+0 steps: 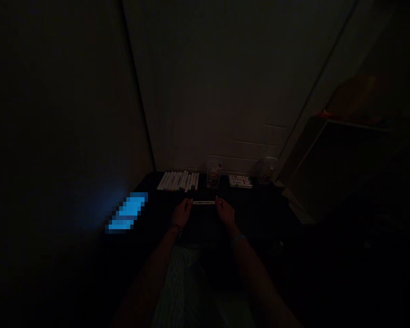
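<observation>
A white marker (204, 202) lies crosswise between my two hands above the dark table. My left hand (182, 213) pinches its left end, and my right hand (225, 211) grips the right end. Behind my left hand a row of white markers (177, 181) lies side by side, some with coloured tips. Straight beyond the held marker stands a clear plastic package (213, 176) with a printed label. To its right is a flat stack of white markers (240, 181). Dim light hides the finer details.
A second clear package (267, 171) stands at the back right by the wall. A blurred, glowing blue screen (128, 212) is at the table's left edge. The pale wall (215, 105) rises right behind the table (256, 214); a shelf unit (314, 141) stands to the right.
</observation>
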A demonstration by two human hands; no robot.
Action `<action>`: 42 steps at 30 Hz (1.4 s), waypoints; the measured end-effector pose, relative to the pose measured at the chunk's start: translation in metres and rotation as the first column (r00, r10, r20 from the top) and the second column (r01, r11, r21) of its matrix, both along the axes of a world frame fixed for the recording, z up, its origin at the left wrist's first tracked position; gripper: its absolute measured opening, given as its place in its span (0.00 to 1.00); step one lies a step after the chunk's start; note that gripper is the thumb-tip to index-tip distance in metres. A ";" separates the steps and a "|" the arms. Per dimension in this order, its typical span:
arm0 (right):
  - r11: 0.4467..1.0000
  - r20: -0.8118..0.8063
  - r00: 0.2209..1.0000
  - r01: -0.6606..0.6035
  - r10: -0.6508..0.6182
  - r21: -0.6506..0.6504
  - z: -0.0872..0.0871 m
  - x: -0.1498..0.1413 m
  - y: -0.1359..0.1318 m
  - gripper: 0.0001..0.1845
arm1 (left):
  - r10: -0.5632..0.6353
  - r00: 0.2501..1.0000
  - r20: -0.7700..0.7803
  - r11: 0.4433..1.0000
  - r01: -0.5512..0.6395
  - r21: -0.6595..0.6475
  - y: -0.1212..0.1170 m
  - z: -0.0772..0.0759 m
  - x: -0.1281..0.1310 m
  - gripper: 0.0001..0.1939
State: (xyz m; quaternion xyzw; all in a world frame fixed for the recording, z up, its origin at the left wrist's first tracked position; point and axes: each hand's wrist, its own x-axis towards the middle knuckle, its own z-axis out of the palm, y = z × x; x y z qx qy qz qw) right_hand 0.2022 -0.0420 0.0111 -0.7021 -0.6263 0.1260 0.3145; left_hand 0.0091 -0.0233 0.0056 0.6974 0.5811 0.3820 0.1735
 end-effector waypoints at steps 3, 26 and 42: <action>1.000 0.013 1.000 0.009 -0.009 0.003 0.000 -0.001 0.000 0.29 | 0.022 1.000 0.003 1.000 -0.022 -0.005 0.002 -0.003 0.000 0.17; 1.000 -0.092 0.995 0.025 -0.024 0.008 0.001 0.000 0.000 0.28 | 0.025 0.997 0.080 0.997 -0.019 -0.076 0.000 0.001 -0.001 0.18; 0.998 -0.200 0.978 0.046 -0.053 -0.038 0.010 0.000 -0.004 0.31 | 0.000 0.996 0.087 0.998 0.005 -0.058 0.002 -0.001 -0.003 0.18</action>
